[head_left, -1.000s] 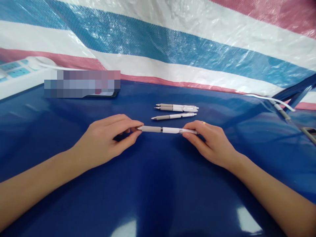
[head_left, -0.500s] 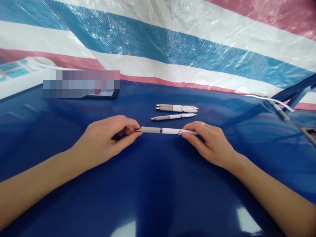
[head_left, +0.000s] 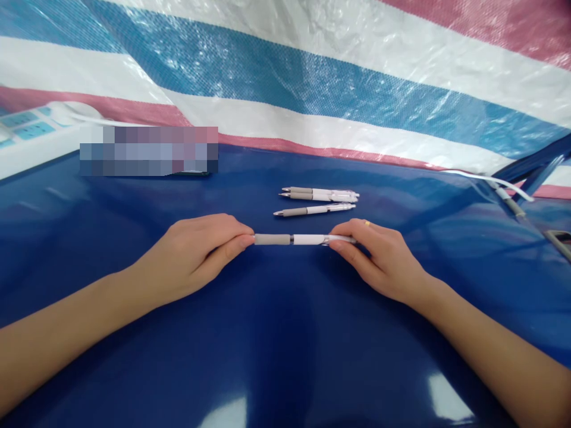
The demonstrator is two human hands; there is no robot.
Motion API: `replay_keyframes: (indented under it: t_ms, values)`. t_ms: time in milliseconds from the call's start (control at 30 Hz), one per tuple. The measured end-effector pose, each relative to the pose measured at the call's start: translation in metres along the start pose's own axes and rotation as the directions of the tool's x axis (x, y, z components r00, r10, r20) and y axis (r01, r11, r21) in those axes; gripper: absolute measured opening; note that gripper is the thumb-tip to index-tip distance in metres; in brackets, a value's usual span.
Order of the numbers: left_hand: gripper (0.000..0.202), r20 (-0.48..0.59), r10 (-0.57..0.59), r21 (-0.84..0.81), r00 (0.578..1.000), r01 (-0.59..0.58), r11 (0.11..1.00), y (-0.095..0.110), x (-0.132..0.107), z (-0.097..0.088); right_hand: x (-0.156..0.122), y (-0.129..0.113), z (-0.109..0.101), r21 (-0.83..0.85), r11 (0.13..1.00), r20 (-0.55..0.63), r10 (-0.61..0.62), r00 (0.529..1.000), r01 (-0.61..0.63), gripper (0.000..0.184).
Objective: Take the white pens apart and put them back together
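A pen (head_left: 292, 239) with a grey grip and a white barrel lies level between my two hands. My left hand (head_left: 212, 249) pinches its tip end between thumb and fingers, and the metal tip is hidden there. At the other end, my right hand (head_left: 375, 252) is closed on the clip end, covering most of it. Just beyond lies a similar single pen (head_left: 312, 210), its tip to the left. Behind that, a pair of like pens (head_left: 319, 195) rest side by side, touching.
A glossy blue table (head_left: 276, 345) carries everything. At the back left stand a white power strip (head_left: 40, 134) and a blurred-out object (head_left: 149, 151). A white cable (head_left: 486, 177) and a blue metal bar (head_left: 535, 159) are at the right. Striped plastic sheeting (head_left: 285, 71) hangs behind.
My left fingers have closed further over the pen's tip, which showed before and is now covered. My right hand and the pens on the table have stayed put.
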State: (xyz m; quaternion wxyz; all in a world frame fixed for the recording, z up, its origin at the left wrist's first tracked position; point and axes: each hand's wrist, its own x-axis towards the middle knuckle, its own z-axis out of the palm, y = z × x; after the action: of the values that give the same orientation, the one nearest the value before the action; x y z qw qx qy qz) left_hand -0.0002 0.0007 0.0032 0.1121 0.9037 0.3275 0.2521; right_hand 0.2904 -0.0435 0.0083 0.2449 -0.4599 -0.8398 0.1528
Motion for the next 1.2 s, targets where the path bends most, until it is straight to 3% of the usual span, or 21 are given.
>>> replay_keyframes:
  t_ms: [300,500,700,967,1200]
  values:
    - [0.009,-0.006,0.046,-0.015,0.999,-0.047,0.999,0.0021,-0.0008,-0.0012,0.0004,-0.0003,-0.0002,0.008,1.0,-0.004,-0.004,1.0,0.004,0.017]
    - [0.011,0.007,-0.017,0.037,1.0,0.017,0.999,0.0032,-0.0002,-0.0006,0.0001,0.0,-0.0006,-0.004,1.0,-0.013,-0.005,1.0,0.005,0.019]
    - [0.011,-0.029,0.01,0.047,1.0,-0.009,0.999,0.002,-0.0003,0.0001,0.0002,-0.0003,-0.0003,-0.004,1.0,-0.015,-0.002,1.0,0.002,0.017]
    - [0.013,0.009,-0.016,-0.019,1.0,0.016,1.0,0.0045,0.0007,-0.0008,-0.0001,-0.0005,-0.0006,0.013,1.0,-0.012,-0.009,1.0,0.009,0.017]
    - [0.027,0.086,-0.056,-0.076,0.995,0.063,0.995,0.0054,0.001,-0.0028,-0.001,-0.0004,-0.0007,0.032,0.999,-0.019,-0.034,0.999,0.034,0.013]
